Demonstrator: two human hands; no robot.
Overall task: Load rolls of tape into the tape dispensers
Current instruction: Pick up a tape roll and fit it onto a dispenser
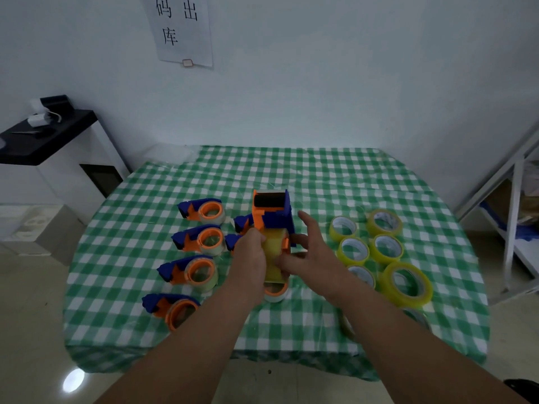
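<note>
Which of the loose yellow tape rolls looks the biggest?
The front roll in the right-hand column, nearest the person's right arm: clearly wider than the rolls behind it.
</note>
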